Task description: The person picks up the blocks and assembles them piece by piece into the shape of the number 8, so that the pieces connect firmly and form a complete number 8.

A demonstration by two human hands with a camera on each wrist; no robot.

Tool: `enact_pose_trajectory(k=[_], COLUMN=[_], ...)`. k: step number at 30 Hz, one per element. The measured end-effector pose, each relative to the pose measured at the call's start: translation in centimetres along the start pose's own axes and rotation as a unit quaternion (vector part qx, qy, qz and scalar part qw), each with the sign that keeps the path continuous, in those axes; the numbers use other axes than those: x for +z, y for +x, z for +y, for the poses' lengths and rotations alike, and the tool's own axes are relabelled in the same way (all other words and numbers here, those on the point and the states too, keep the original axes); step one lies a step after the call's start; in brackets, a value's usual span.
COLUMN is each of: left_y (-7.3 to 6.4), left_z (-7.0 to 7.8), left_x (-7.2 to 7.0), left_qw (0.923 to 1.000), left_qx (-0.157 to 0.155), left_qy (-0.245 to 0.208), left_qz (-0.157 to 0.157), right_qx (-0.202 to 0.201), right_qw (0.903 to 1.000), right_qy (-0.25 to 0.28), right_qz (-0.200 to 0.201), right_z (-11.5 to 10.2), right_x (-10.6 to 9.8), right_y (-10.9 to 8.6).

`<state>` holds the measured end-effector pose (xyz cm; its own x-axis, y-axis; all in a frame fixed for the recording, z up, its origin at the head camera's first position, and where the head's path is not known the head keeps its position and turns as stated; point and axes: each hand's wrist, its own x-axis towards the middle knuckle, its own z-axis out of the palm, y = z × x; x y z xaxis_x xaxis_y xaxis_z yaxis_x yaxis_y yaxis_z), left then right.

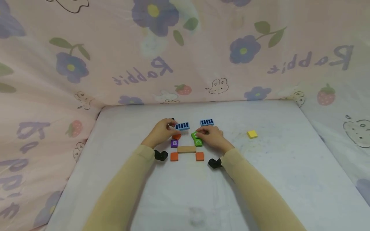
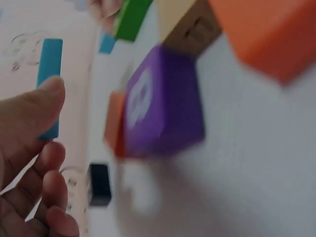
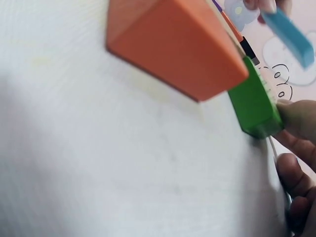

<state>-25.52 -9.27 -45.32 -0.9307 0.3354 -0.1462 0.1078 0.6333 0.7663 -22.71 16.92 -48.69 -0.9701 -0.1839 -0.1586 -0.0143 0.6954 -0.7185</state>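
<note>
Light-blue rectangular block with dark stripes (image 1: 182, 126) is pinched between thumb and fingers of the left hand (image 1: 162, 131), near frame centre in the head view; it is held up off the table. Green square block with a white mark (image 1: 194, 135) is gripped at its edge by thumb and fingers of the right hand (image 1: 214, 137), right of centre; it is set askew against a green square block lettered C (image 1: 198, 143), just below.

Orange-red block (image 1: 176, 137), partly covered by the left hand, is seen directly above a purple square block marked 8 (image 1: 174, 143). Tan rectangular block (image 1: 186, 149) is laid crosswise under these two columns, with an orange square block (image 1: 174, 156) near its lower left corner and a second orange square block (image 1: 200, 156) near its lower right.

Second striped light-blue block (image 1: 207, 122) is placed just above the right hand. Black block (image 1: 172, 119) is mostly hidden behind the left hand; its shape cannot be told there. Yellow square block (image 1: 252, 134) is left well apart, right of centre. All but the pinched one are supported by the white-covered table (image 1: 289, 179); its back edge is bordered by pink flower-printed cloth (image 1: 202, 57).
</note>
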Motion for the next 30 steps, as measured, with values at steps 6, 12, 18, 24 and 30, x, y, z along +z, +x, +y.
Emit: enact_pose_trajectory(k=[6,12,18,24,30], left_y=[1.2,1.6,2.0,2.2,2.4], left_z=[1.1,1.3,0.9,0.8,0.4], left_x=[1.4,2.0,2.3,2.0,2.1], left_qw=[0.9998,0.9989,0.9984,0.9982,0.9974], left_qx=[-0.014,-0.028,-0.027,-0.027,-0.026], left_qy=[0.014,0.036,0.049,0.05,0.051], left_qz=[-0.005,-0.009,-0.004,-0.019,-0.042], right_qx=[-0.003,0.004,0.002,-0.005,0.004], right_qw=[1.0,0.9999,0.9999,0.9999,0.9998], right_qy=[-0.009,-0.013,-0.012,-0.015,-0.017], right_qz=[0.001,-0.001,-0.002,0.003,-0.001], right_z=[0.1,0.2,0.0,-0.1,0.1], right_x=[0.1,0.1,0.2,0.2,0.2], right_y=[0.3,0.3,0.3,0.4,0.3])
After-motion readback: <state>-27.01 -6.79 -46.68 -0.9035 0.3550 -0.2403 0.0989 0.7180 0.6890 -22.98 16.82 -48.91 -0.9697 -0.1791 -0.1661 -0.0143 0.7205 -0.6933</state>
